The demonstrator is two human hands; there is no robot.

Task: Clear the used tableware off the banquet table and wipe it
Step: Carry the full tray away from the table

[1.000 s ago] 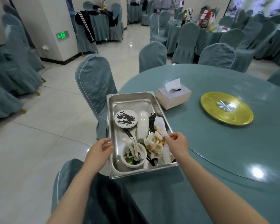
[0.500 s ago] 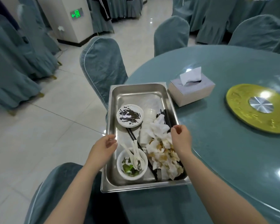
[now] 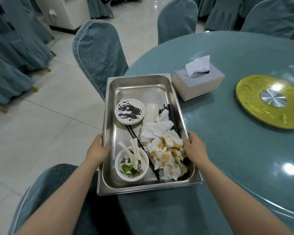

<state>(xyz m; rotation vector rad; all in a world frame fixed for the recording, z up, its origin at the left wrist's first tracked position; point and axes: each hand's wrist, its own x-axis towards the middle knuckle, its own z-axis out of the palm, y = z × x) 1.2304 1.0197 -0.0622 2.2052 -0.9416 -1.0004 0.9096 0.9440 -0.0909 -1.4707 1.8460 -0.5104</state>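
A steel tray point(image 3: 139, 85) sits at the near left edge of the round teal banquet table point(image 3: 227, 150). In it lie a sauce-stained white plate point(image 3: 129, 111), a white bowl point(image 3: 131, 165) with greens and white spoons, stacked white cups point(image 3: 150, 112), black chopsticks point(image 3: 137, 141) and crumpled soiled napkins point(image 3: 166, 150). My left hand point(image 3: 98, 149) grips the tray's left rim. My right hand point(image 3: 194, 147) grips the right rim, thumb inside the tray.
A tissue box point(image 3: 199, 80) stands just beyond the tray's far right corner. A gold turntable disc point(image 3: 268, 102) lies at the table's centre. Teal-covered chairs point(image 3: 98, 53) ring the table, one directly below me. Pale tiled floor lies to the left.
Both hands have closed on the tray's side rims; a second ago the left hand hovered beside it and the right touched the napkins. My view has tilted down and closer.
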